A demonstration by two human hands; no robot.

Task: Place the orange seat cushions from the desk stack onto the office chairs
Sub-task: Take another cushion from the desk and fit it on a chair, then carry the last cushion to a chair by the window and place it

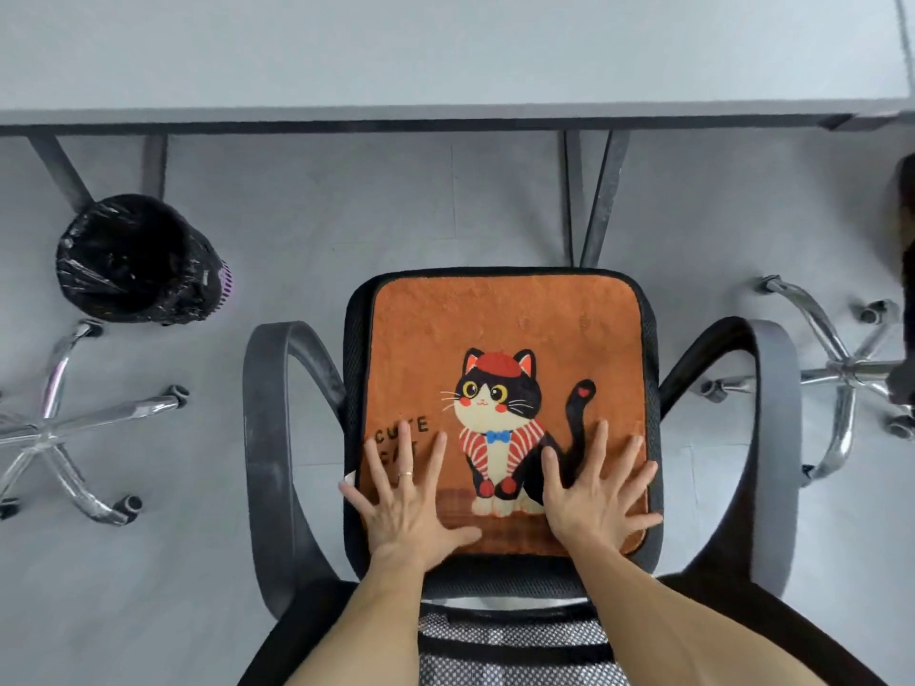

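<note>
— Hands first: how do we label them?
— We mark the left hand point(406, 505) and the right hand point(596, 500) as flat, palms down, fingers straight and spread wide. Both press on the orange cushion point(505, 329) and grip nothing. We note a ring point(405, 473) on one left finger.
— Cushion position?
— We see it lying flat on the seat of the office chair point(352, 349), under both palms and reaching ahead of the fingertips to the seat's far edge. The black mesh seat rim shows around it on every side. Between the two hands we find the printed cat point(500, 413); the left fingers cover part of the lettering.
— And outside the hands?
— Just beyond the outer side of the left hand curves the left armrest point(262, 438); the right armrest point(780, 438) curves beyond the right hand. Behind the wrists we see the mesh backrest point(510, 651). Well ahead of the fingertips runs the edge of the grey desk point(445, 52). Ahead and left of the left hand stands a bin point(133, 259) lined with a black bag, and nearer on that side lies a chrome chair base point(54, 438). A second chrome base point(841, 373) sits off to the right of the right hand.
</note>
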